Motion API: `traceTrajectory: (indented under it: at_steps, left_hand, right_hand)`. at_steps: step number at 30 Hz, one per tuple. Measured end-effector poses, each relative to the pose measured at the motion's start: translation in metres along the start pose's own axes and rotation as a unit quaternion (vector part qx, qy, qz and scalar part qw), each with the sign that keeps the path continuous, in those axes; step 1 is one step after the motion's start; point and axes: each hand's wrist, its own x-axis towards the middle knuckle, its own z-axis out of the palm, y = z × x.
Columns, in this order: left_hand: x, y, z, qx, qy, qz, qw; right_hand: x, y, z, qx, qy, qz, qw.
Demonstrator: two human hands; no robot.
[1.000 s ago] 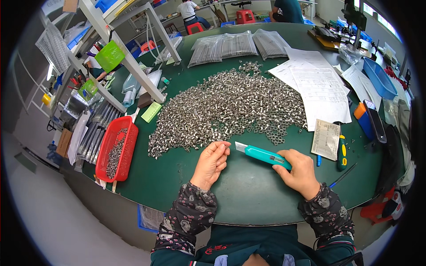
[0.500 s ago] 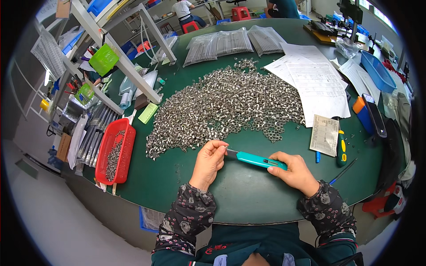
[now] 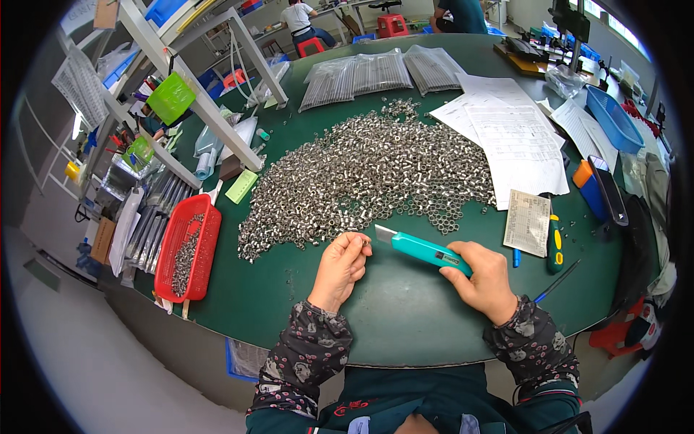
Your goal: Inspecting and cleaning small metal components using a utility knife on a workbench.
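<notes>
Right now the person's left hand [image 3: 340,266] is curled narrow, its thumb and fingertips [image 3: 359,241] pinched around a tiny silvery metal ring-shaped part [image 3: 366,244] that is too small to make out in detail. The right hand [image 3: 483,281] is wrapped closed around the rear of a teal plastic utility knife with a short grey blade [image 3: 423,249]. The knife's long axis runs from that hand up and to the left, slightly tilted across the green round table top [image 3: 405,311], so its blade tip points straight at the pinched part and stops just beside it; whether steel touches the ring cannot be told. The part thus lies off the blade end, to the left of the right hand and at the very tips of the left, which is plainly the nearer hand. Just beyond both hands, away from the body, spreads a broad heap of small shiny metal rings and nuts [image 3: 369,173], its near edge close to the left fingertips. Further to the left of the left hand sits a red plastic mesh basket [image 3: 206,231] holding more such pieces. To the right of the right hand lie a printed paper slip [image 3: 528,223] and a yellow-and-green handled screwdriver [image 3: 554,242], well apart from the knife.
</notes>
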Motion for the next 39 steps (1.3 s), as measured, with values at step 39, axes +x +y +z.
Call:
traceTrajectory:
  at_steps: [39]
  left_hand:
    - [0.0,-0.005,0.003,0.34,0.048,0.166,0.924]
  right_hand:
    - [-0.002,-0.005,-0.004,0.038,-0.102,0.123,0.986]
